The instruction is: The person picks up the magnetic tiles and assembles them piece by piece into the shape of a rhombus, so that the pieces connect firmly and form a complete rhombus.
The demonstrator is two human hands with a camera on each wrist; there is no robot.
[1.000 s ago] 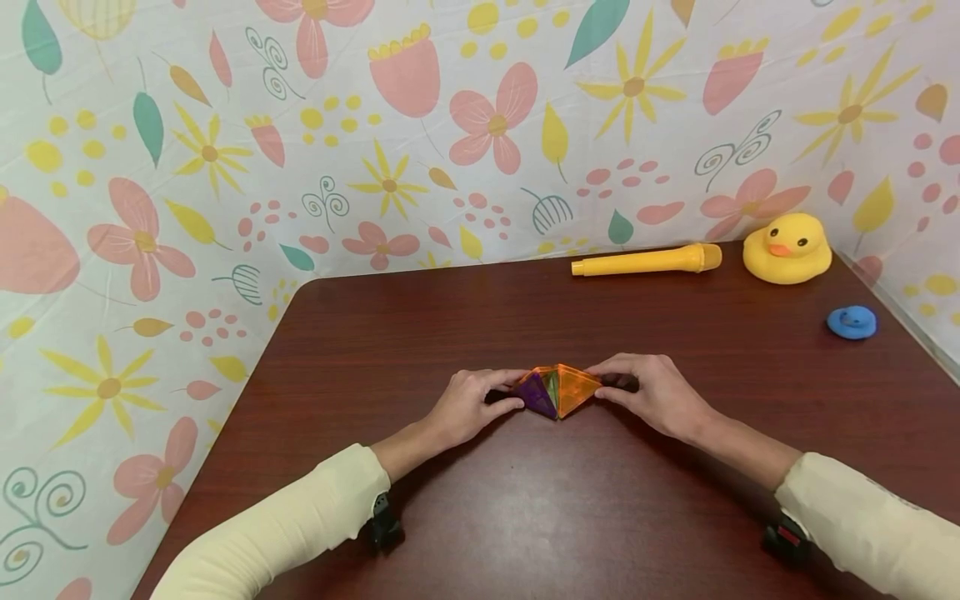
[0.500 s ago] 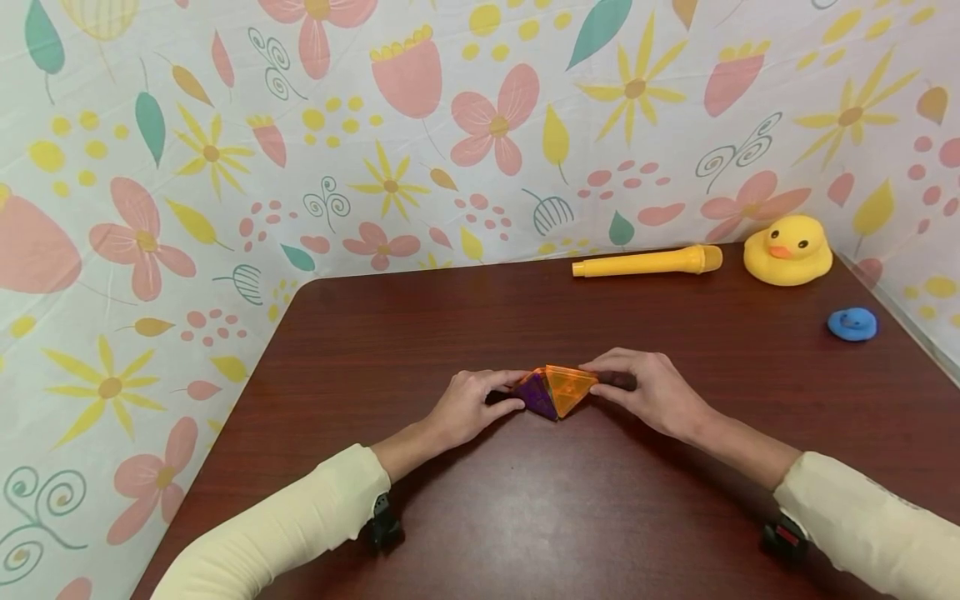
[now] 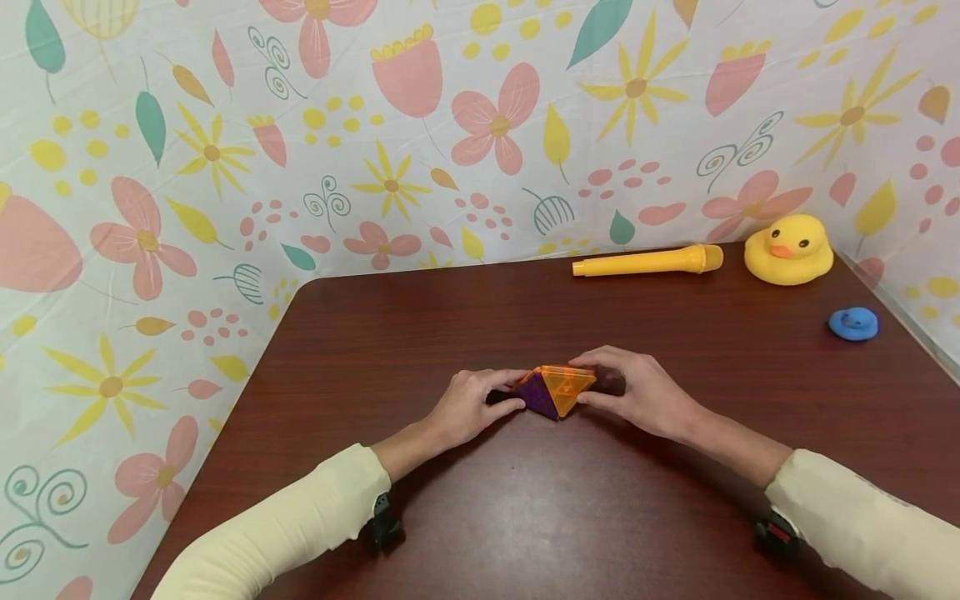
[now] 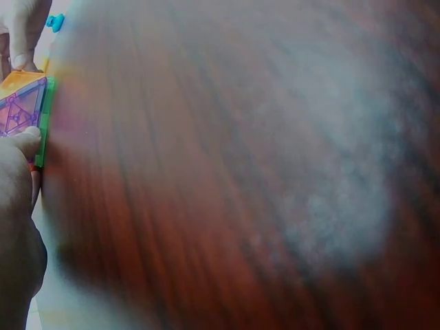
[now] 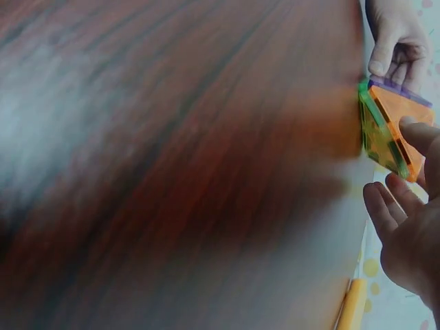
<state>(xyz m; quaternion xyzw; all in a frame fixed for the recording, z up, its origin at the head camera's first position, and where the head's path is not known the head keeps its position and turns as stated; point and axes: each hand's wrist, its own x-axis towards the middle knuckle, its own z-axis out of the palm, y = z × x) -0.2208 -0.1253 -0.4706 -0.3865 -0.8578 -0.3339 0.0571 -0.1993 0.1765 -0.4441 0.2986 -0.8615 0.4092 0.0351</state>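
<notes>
Translucent triangular magnetic tiles stand joined in a small peaked shape near the table's middle. My left hand pinches the purple tile at its left side, thumb in front and fingers behind. From the other side my right hand holds the orange tile between thumb and fingers. Its edge lies right along the purple tile's edge in the head view. A green tile shows under the orange one in the right wrist view. In the left wrist view, the green edge runs along the purple tile.
On the brown wooden table, a yellow toy microphone lies along the back edge. A yellow rubber duck sits in the back right corner, with a small blue duck nearer. A flower-patterned cloth hangs behind and to the left.
My right hand has moved left, swinging the orange tile against the purple one. The green gap seen between them earlier is now covered. The left hand has stayed in place.
</notes>
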